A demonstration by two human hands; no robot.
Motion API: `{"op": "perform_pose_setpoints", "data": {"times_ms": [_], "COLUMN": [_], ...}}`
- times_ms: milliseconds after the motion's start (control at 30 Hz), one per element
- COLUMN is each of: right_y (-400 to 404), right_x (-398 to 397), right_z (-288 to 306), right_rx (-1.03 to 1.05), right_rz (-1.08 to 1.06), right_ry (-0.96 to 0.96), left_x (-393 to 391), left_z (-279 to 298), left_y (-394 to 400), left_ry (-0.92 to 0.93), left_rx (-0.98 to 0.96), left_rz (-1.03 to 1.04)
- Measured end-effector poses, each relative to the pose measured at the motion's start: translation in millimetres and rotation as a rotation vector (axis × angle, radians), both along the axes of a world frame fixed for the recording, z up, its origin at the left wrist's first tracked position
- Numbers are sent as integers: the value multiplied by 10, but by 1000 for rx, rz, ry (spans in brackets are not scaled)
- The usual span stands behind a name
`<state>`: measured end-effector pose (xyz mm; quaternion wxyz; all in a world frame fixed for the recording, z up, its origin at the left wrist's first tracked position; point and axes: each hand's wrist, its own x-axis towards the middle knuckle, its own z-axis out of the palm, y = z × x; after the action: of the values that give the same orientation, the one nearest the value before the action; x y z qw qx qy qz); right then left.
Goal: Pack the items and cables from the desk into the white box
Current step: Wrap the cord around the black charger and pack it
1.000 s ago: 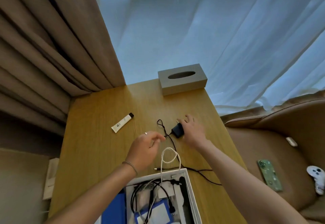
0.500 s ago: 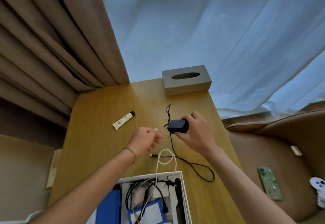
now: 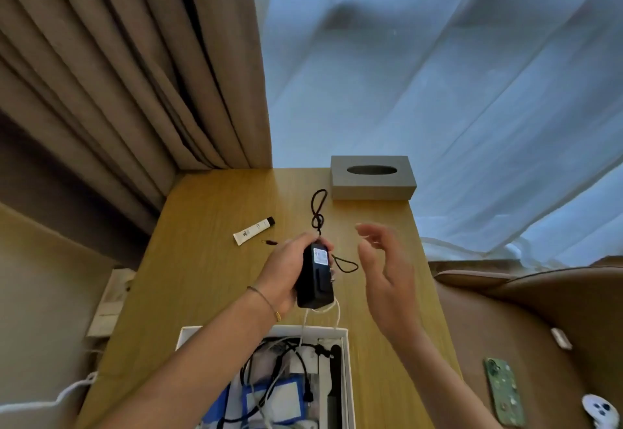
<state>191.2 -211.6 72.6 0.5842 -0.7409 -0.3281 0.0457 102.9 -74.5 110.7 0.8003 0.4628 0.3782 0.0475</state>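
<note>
My left hand [image 3: 285, 270] grips a black power adapter [image 3: 315, 275] above the wooden desk [image 3: 202, 260], just beyond the white box [image 3: 345, 361]. The adapter's thin black cable [image 3: 318, 208] runs from it up the desk toward the tissue box, with a small loop by its right side. My right hand [image 3: 384, 270] hovers to the right of the adapter with fingers spread, holding nothing. The white box at the near edge holds black and white cables and blue-and-white packets. A white cable [image 3: 332, 314] loops out over its far rim. A white tube with a black cap [image 3: 253, 230] lies on the desk to the left.
A grey tissue box [image 3: 372, 177] stands at the desk's far right corner, against sheer curtains. Brown drapes hang at the left. A brown armchair [image 3: 522, 310] at the right carries a green phone [image 3: 504, 390] and a white controller [image 3: 600, 411].
The adapter has passed from my right hand to my left and been lifted toward me. My right hand let go and opened. The black cable now stretches farther up the desk.
</note>
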Motion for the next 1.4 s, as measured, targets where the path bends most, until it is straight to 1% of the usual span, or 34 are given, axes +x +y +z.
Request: {"op": "perform_pose_setpoints", "data": {"times_ms": [33, 100, 133, 167, 200, 233, 333, 433, 467, 533, 633, 667, 700, 733, 767, 800, 833, 900, 967, 1033, 1067, 1167, 1233, 1300, 1400], "right_y": [42, 158, 222, 287, 346, 392, 445, 452, 464, 513, 565, 576, 588, 613, 646, 695, 756, 890, 1006, 1060, 1056, 975, 921, 911, 999], "right_x": [49, 98, 92, 70, 31, -16, -57, 37, 83, 173, 278, 280, 256, 204, 117, -1, -134, -445, -805, -1090, -1160, -1098, -999, -938, -959], "right_z": [80, 211, 263, 301, 320, 334, 351, 321, 300, 239, 122, 89, 66, 56, 66, 111, 180, 398, 591, 638, 638, 607, 594, 552, 440], "right_rx": [-16, -52, -71, -84, -95, -96, -67, -6, 19, 39, -9, -64, -163, -291, -411, -486, -501, -409, -327, -344, -360, -280, -187, -152, -217], "right_rz": [57, 323, 464, 585, 666, 702, 644, 618, 580, 410, 29, -66, -128, -151, -137, -94, -39, 127, 398, 654, 732, 794, 832, 836, 722], "right_ry": [123, 358, 435, 462, 449, 431, 463, 530, 567, 656, 757, 735, 671, 573, 464, 362, 285, 226, 256, 315, 340, 505, 601, 601, 466], "left_x": [-79, -241, -316, -392, -466, -539, -796, -1129, -1246, -1477, -1774, -1851, -1912, -1956, -1980, -1989, -1986, -1958, -1926, -1911, -1916, -1992, -2056, -2078, -2026], "left_z": [74, 212, 269, 316, 352, 388, 455, 485, 484, 463, 431, 421, 411, 398, 386, 374, 367, 360, 368, 392, 408, 452, 472, 478, 487], "left_y": [9, 45, 71, 104, 145, 192, 378, 601, 674, 810, 953, 982, 998, 1003, 993, 975, 948, 896, 857, 845, 852, 918, 954, 947, 895], "left_ry": [-40, -99, -118, -131, -140, -141, -119, -130, -134, -135, -145, -152, -157, -159, -157, -153, -149, -145, -142, -147, -152, -184, -222, -273, -354], "left_rx": [33, 90, 109, 126, 145, 166, 241, 289, 300, 320, 335, 344, 347, 344, 336, 331, 332, 347, 373, 406, 413, 373, 301, 188, 0], "left_rz": [-48, -124, -144, -149, -143, -130, -110, -169, -192, -221, -226, -232, -240, -247, -254, -262, -271, -274, -249, -228, -223, -250, -297, -316, -258]}}
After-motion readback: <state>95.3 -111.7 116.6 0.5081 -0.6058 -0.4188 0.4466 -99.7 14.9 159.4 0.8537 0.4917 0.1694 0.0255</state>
